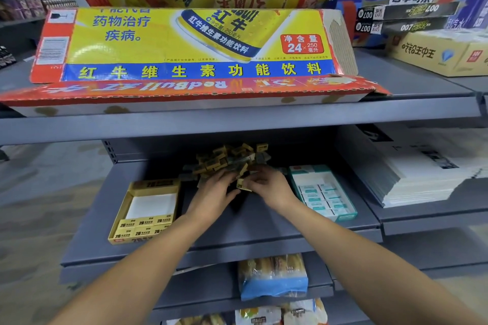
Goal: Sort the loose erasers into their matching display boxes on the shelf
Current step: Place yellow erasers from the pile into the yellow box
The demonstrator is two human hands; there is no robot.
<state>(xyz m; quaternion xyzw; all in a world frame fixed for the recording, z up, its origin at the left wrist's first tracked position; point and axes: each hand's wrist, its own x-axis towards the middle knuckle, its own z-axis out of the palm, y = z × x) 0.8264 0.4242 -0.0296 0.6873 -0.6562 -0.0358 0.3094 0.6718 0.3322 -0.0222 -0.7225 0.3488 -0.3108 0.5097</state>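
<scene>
Picking step: both hands work at the front of the heap of loose erasers [232, 161] mid-shelf, between the yellow 2B display box [144, 212] on the left and the teal display box [323, 192] on the right. Right hand [272, 187] pinches a yellow 2B eraser [241, 184] at thumb and fingertips; left hand [214, 190] has fingers curled into the pile, its hold unclear. Next, probably: carry it left into the part-filled yellow box, label up, lined up with the rows already there.
</scene>
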